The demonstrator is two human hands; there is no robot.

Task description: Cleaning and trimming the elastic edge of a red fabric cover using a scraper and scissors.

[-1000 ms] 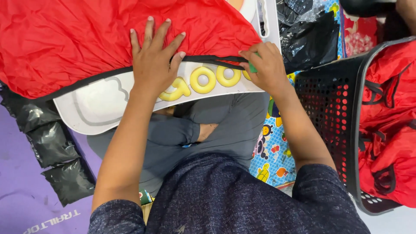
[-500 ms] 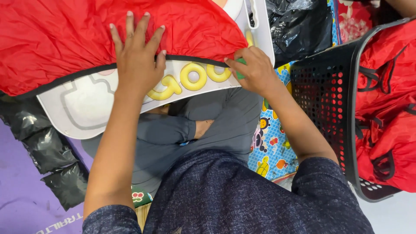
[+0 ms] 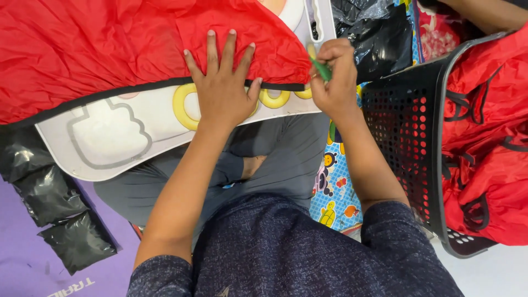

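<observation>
A red fabric piece (image 3: 99, 49) with a black edge trim lies spread over a white board (image 3: 110, 137) with yellow ring shapes, resting on my lap. My left hand (image 3: 223, 88) presses flat on the fabric near its black edge, fingers spread. My right hand (image 3: 333, 77) is closed around a small green tool (image 3: 322, 70) at the fabric's right end, next to the trim.
A black perforated basket (image 3: 407, 132) filled with red fabric (image 3: 489, 137) stands at the right. Black plastic bags lie at the left (image 3: 60, 214) and at the top right (image 3: 379, 38). A purple mat (image 3: 33, 264) and a colourful cartoon mat (image 3: 335, 192) cover the floor.
My left hand has slid right along the fabric. My right hand has lifted to the fabric's right end, and the green tool now shows in its fingers.
</observation>
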